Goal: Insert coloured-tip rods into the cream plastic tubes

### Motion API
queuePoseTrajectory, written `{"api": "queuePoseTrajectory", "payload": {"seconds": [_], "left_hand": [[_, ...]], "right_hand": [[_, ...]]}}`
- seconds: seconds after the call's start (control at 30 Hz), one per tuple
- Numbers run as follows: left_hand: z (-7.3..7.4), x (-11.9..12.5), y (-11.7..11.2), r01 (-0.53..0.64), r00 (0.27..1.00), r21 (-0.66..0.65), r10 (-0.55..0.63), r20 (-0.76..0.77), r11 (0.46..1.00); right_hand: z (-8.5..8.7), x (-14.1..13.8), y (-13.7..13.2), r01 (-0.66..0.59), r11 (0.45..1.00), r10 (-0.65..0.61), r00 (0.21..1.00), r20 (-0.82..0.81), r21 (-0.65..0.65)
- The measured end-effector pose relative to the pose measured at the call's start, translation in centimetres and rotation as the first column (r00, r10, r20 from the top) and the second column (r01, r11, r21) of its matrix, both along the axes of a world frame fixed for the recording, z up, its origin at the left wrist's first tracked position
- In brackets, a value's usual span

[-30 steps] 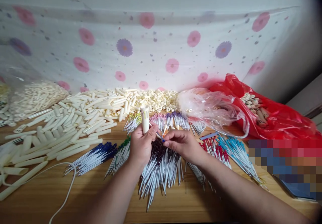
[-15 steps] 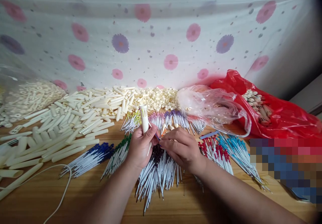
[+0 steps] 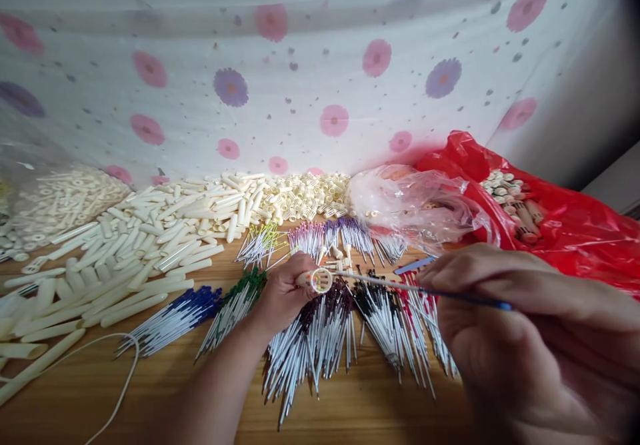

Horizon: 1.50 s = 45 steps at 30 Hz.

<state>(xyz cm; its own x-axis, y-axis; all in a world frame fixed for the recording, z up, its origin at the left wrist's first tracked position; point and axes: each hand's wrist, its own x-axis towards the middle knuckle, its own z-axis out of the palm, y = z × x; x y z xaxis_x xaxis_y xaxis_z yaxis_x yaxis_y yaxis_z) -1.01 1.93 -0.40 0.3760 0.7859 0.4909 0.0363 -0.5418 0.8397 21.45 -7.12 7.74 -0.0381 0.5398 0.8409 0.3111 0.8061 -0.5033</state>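
Note:
My left hand (image 3: 283, 295) is closed around a white slotted pen barrel (image 3: 306, 279). Its open end faces me, with bits of colour showing inside. Close to the camera, my right hand (image 3: 525, 332) pinches a thin white pen refill (image 3: 390, 282) with a blue end. The refill's pale tip reaches toward the barrel's mouth; whether it touches the rim I cannot tell. Below the hands lie bundles of refills with dark maroon ends (image 3: 325, 338) and black ends (image 3: 377, 305). Red-ended refills (image 3: 417, 305) are partly behind my right hand.
Blue-ended (image 3: 173, 318) and green-ended refills (image 3: 237, 308) lie left. Yellow, pink and purple-ended refills (image 3: 355, 235) stand behind. White tubes (image 3: 125, 285) cover the table's left, near a cable (image 3: 131, 372). A clear bag (image 3: 410, 205) and red bag (image 3: 575, 232) sit right.
My right hand has moved from beside the left hand to the right and nearer the camera, with the refill. The barrel has tipped from upright so its slotted end faces me.

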Motion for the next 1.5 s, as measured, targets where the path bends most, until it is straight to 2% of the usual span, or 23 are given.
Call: {"api": "queuePoseTrajectory", "payload": {"seconds": [0.2,0.37,0.5,0.63,0.9,1.03,1.17,1.43,1.5], "left_hand": [[-0.1,-0.1,0.3,0.002,0.998,0.099,0.004,-0.067,0.995],[0.3,0.1,0.1,0.019,0.994,0.122,-0.006,-0.107,0.992],[1.0,0.2,-0.2,0.056,0.989,0.099,-0.041,-0.142,0.993],[1.3,0.3,-0.3,0.056,0.982,0.108,-0.036,-0.183,0.993],[0.5,0.0,0.2,-0.062,0.981,0.267,0.108,-0.163,0.962],[0.5,-0.2,0.4,-0.106,0.965,0.352,0.182,-0.189,0.930],[0.6,-0.3,0.5,-0.140,0.948,0.427,0.246,-0.203,0.893],[1.2,-0.5,0.3,-0.164,0.936,0.473,0.287,-0.202,0.866],[1.3,-0.4,0.2,-0.156,0.940,0.478,0.279,-0.196,0.864]], "right_hand": [[1.0,-0.4,-0.2,-0.038,0.997,0.021,0.974,0.228,0.071],[1.7,-1.0,0.0,-0.017,1.000,0.015,0.936,0.353,0.003],[1.7,-1.5,0.3,-0.042,0.999,0.041,0.947,0.319,-0.001],[0.8,-2.3,0.6,-0.062,0.998,0.062,0.974,0.219,-0.005],[-1.2,-2.9,1.4,-0.016,0.998,0.015,1.000,-0.016,-0.066],[-1.5,-2.9,1.7,0.010,1.000,-0.010,1.000,-0.016,-0.003],[-1.6,-3.1,1.8,-0.018,0.997,0.018,1.000,0.001,0.078],[-2.5,-3.3,1.9,-0.015,1.000,0.013,0.992,-0.126,-0.014],[-2.3,-3.3,1.8,-0.006,1.000,0.006,0.996,-0.089,-0.005]]}}
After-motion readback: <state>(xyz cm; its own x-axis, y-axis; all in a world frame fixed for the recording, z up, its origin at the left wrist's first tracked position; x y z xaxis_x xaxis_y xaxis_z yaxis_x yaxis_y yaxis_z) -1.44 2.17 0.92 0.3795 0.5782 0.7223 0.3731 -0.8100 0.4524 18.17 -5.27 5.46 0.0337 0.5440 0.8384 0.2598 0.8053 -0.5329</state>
